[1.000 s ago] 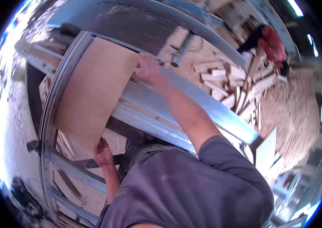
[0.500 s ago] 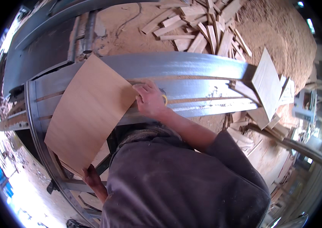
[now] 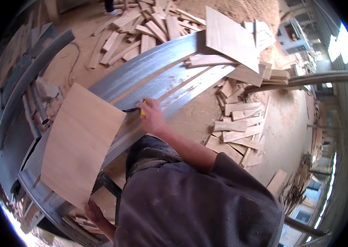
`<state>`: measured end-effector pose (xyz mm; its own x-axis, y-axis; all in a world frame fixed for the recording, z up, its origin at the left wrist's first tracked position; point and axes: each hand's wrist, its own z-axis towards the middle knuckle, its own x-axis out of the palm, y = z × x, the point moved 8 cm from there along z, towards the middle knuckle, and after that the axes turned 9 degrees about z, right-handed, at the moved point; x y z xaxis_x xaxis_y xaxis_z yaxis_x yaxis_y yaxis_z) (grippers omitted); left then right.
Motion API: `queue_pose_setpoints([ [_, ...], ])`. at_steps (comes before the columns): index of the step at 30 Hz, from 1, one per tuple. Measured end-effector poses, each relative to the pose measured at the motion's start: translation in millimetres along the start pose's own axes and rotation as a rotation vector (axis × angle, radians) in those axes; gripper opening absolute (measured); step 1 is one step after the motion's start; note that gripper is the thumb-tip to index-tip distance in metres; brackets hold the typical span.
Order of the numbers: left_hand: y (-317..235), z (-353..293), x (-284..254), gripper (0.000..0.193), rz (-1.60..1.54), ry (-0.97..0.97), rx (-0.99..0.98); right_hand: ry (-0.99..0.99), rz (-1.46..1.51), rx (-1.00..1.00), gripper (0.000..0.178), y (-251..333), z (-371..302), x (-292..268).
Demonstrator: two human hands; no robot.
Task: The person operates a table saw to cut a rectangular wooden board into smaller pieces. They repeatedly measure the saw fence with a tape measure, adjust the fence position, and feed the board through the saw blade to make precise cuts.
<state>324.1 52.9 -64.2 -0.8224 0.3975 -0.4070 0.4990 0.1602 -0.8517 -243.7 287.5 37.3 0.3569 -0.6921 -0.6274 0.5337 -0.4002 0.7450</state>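
A thin, pale wooden board (image 3: 81,142) lies over the left end of the grey metal table (image 3: 100,87). My left hand (image 3: 93,212) is closed at the board's near corner, its fingertips partly hidden by the board. Just past the board's right edge, my right hand (image 3: 153,118) is closed around a small yellow tool (image 3: 143,109) with a dark strip beside it. Too little of that tool shows to name its kind. The hand is over the slotted table surface, apart from the board.
Another flat board (image 3: 231,41) sits at the table's far right end, over several loose pieces. Wood offcuts (image 3: 153,31) are heaped beyond the table on sawdust. More cut pieces (image 3: 241,127) lie to the right. A curved metal beam (image 3: 26,74) stands at the far left.
My view has swung to the right. My right hand has come off the board's edge and now shows the yellow tool in its fingers. My left hand stays at the board's near corner.
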Motion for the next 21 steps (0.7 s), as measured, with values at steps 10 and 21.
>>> queue_pose_setpoints([
  [10, -99.6, 0.8, 135.0, 0.027, 0.474, 0.156, -0.139, -0.431, 0.985, 0.898, 0.066, -157.4, -55.7, -131.5],
  [21, -464.7, -140.0, 694.1, 0.050, 0.719, 0.518, 1.208, -0.945, 1.381, 0.772, 0.028, -450.1, -42.8, -407.4],
])
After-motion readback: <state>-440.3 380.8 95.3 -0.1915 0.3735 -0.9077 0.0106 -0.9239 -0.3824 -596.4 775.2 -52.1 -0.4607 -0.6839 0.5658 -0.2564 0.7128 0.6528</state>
